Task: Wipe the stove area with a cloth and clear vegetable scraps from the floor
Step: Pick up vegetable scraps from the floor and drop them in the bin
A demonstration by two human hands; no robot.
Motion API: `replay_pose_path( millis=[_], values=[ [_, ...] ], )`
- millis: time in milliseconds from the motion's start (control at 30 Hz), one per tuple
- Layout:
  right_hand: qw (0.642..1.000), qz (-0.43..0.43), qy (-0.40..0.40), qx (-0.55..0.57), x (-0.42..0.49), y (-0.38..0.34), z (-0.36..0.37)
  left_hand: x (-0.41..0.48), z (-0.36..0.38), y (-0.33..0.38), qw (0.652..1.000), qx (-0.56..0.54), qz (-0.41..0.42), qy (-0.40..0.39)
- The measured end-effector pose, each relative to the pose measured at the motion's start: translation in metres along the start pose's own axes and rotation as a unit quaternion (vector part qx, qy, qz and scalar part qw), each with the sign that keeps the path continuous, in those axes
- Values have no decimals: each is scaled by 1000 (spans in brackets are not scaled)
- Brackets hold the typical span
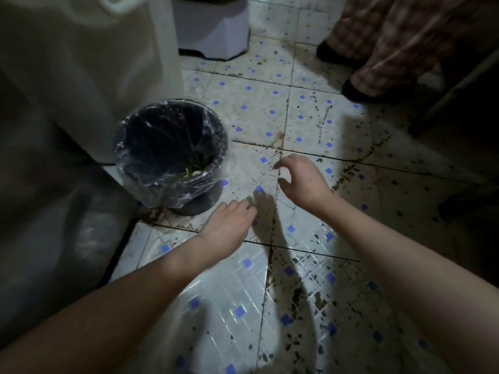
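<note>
I'm on the floor-clearing step: my left hand [229, 225] and right hand [299, 179] hover empty, fingers loose, over the tiled floor [256, 103]. Green scraps [193, 170] lie in the lined bin [199, 205]; next I'd pinch any bits among the dark specks

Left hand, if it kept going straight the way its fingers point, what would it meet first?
Probably the right hand, whose thumb lies ahead of the left hand; only stained floor lies between. Height is unclear, so it might pass underneath. The bin sits left of that line.
</note>
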State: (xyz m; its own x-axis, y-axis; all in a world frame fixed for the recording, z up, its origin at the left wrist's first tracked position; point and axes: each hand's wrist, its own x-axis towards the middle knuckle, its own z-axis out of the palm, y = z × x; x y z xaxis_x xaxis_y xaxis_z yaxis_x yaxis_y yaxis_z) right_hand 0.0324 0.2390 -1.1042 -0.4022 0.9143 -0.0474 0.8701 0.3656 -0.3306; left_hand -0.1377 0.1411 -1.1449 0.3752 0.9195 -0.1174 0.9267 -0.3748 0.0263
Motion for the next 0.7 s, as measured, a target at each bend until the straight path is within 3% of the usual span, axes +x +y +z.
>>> replay_pose_path(
  millis=[467, 700],
  values=[
    [989, 139, -20, 38, -86, 47, 27, 45, -2, 16, 998, 29, -13, -60],
    [981, 167, -98, -13, -127, 33, 3, 26, -47, 22, 994, 44, 22, -101]
  ],
)
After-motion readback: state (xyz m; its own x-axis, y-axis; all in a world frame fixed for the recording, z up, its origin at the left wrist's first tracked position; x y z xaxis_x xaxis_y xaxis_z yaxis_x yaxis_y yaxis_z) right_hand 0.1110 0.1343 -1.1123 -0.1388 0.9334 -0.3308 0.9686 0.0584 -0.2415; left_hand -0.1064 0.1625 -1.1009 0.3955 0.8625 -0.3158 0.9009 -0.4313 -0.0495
